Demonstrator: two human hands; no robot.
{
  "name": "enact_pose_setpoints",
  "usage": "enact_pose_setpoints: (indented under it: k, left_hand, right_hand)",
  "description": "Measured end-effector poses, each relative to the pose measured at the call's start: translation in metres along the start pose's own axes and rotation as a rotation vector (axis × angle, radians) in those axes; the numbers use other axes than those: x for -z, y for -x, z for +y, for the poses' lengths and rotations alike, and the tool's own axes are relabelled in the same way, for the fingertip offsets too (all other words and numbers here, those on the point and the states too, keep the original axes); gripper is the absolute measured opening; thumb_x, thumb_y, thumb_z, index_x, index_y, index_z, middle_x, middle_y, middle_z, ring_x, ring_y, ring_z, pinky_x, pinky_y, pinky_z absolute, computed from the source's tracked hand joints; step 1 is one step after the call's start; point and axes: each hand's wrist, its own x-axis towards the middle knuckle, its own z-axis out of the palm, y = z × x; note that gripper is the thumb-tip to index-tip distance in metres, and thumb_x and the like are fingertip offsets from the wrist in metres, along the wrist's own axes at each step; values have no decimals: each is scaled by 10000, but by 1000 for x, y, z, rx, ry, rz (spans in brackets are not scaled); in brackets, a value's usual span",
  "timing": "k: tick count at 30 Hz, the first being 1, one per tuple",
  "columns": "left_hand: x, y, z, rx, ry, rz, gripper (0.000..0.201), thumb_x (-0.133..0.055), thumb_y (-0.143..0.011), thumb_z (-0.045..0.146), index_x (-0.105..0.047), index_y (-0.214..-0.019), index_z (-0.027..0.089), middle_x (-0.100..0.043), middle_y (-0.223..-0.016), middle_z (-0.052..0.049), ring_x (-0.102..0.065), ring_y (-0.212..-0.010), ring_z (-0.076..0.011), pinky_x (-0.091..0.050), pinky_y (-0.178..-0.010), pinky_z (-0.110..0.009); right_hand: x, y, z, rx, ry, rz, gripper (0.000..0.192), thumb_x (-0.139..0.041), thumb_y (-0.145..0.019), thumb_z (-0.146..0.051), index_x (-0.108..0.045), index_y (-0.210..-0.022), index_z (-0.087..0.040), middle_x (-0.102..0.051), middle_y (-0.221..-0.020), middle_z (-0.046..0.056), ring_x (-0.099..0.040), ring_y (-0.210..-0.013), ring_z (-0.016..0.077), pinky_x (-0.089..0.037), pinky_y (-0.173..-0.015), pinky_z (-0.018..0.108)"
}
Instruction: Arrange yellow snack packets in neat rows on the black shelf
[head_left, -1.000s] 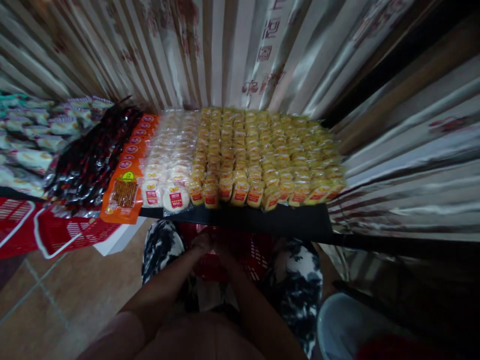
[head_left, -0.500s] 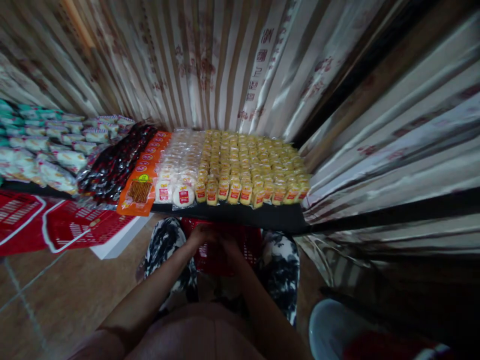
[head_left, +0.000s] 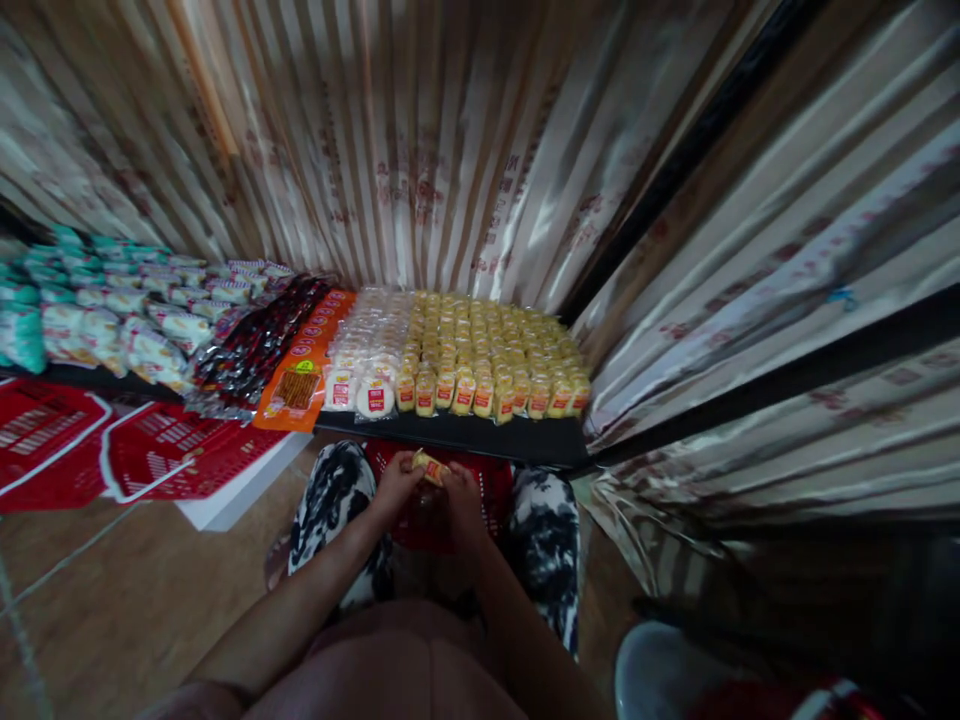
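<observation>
Striped, glossy curtain fabric (head_left: pixel 420 150) lines the back and right side of a narrow stall, above a low black shelf (head_left: pixel 480 436). The shelf carries tight rows of small yellow snack packets with red labels (head_left: pixel 495 350), then round white cakes in clear wrap (head_left: pixel 367 350), orange flat packets (head_left: pixel 300 385), dark red-black packets (head_left: pixel 255 345) and pale green-white bags (head_left: pixel 97 310) further left. Red plastic baskets (head_left: pixel 172 460) sit below the shelf at left.

The person is seated with knees apart; another red plastic basket (head_left: pixel 491 490) lies between them. Both hands meet over it: the left hand (head_left: pixel 396 485) and right hand (head_left: pixel 461 500) are closed together on one small yellow wrapped packet (head_left: pixel 431 466), just below the shelf edge. Lighting is dim, so exact finger placement is uncertain.

Judgement: the packet is best held by its edges, label upward and square, so it would sit flush in the front row without disturbing neighbouring packets.
</observation>
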Motion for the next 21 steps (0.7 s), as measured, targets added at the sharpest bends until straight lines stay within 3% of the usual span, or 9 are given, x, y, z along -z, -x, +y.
enact_pose_setpoints:
  k: [4,10,16,21]
  left_hand:
    - [2,6,6,45,-12,-80,275,-716,-648,218,-541,-851,160,-616,-636,29,-592,-562,-97,-447,-535,-185]
    - [1,5,2,61,129,-152,400,-773,-588,287,-556,-895,150,-661,-786,-22,-628,-650,-115,-474,-582,-200]
    - [-11,-2,0,13,421,-203,494,-800,-547,319,-555,-944,155,-672,-932,-61,-649,-830,-156,-496,-809,-282]
    - [-22,-11,6,-49,317,-208,488,-736,-617,347,-566,-1025,140,-675,-985,-91,-642,-897,-205,-492,-823,-323]
  right_hand:
    - [1,0,-22,35,-4,64,452,-689,-554,-343,-545,-956,-195,-661,-877,63,-643,-718,182,-524,-603,276]
    - [-4,4,-52,196,42,-2,467,-665,-625,-377,-523,-1028,-189,-636,-1058,105,-639,-922,203,-530,-785,309]
    - [-13,5,-52,217,58,-83,393,-636,-674,-355,-537,-1018,-191,-670,-992,86,-649,-887,203,-532,-785,328]
    - [-18,-2,-61,314,125,-93,427,-603,-717,-347,-519,-1103,-185,-669,-975,75,-642,-865,187,-528,-767,315]
